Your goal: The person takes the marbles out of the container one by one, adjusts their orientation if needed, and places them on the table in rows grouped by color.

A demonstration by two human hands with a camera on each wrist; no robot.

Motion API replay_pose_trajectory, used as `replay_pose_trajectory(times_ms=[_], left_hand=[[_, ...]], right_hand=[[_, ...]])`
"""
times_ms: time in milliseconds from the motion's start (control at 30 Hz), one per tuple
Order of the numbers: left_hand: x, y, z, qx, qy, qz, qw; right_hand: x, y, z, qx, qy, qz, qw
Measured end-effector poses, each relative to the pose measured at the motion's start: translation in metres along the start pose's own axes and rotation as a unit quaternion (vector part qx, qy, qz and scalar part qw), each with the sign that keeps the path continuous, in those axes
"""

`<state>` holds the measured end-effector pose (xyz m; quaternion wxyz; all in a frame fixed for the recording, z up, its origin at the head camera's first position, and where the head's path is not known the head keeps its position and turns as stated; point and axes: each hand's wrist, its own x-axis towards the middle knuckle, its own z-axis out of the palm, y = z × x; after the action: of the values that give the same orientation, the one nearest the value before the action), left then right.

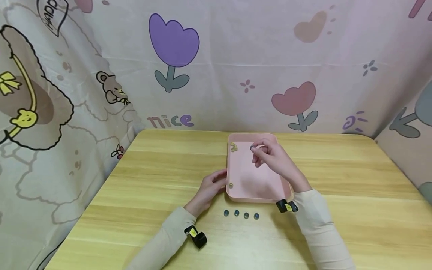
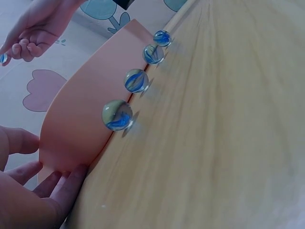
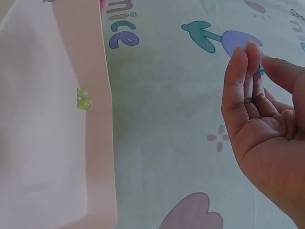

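My right hand (image 1: 270,155) is raised over the pink tray (image 1: 253,200), pinching a blue glass marble (image 1: 252,148) between thumb and fingertips. The same marble (image 2: 3,58) shows at the upper left of the left wrist view. Against the tray's left side lies my left hand (image 1: 208,191), its fingers (image 2: 71,186) fairly straight and touching the outer wall. Several yellow-green marbles (image 1: 234,147) sit in the tray's far left corner, with another yellow marble (image 1: 231,185) by the near left wall. In front of the tray stands a row of several clear marbles with blue swirls (image 1: 237,213).
The tray rests on a wood-grain table (image 1: 162,168). Behind the table hangs a printed cloth (image 1: 222,75) with tulips and hearts, and more cloth hangs at both sides. Black wrist cameras (image 1: 199,239) are strapped to both sleeves.
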<state>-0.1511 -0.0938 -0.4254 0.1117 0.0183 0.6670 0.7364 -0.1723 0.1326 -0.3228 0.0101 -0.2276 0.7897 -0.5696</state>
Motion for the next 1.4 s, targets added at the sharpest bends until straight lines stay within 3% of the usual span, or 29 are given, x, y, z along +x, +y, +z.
replay_pose_trajectory(times_ms=[333, 600, 967, 1400], left_hand=[[-0.001, 0.0, -0.001, 0.001, -0.007, 0.007, 1.0], [-0.001, 0.0, -0.001, 0.005, -0.008, 0.011, 0.9999], [-0.002, 0.0, 0.0, 0.007, -0.008, 0.009, 0.9999], [-0.001, -0.001, 0.001, 0.009, -0.004, 0.013, 0.9999]], right_hand=[[-0.013, 0.0, -0.001, -0.01, -0.004, 0.024, 1.0], [-0.021, 0.002, -0.005, -0.013, -0.001, 0.013, 1.0], [-0.04, 0.006, -0.012, -0.005, -0.029, 0.027, 0.999], [-0.059, 0.002, -0.011, -0.006, -0.07, -0.008, 0.998]])
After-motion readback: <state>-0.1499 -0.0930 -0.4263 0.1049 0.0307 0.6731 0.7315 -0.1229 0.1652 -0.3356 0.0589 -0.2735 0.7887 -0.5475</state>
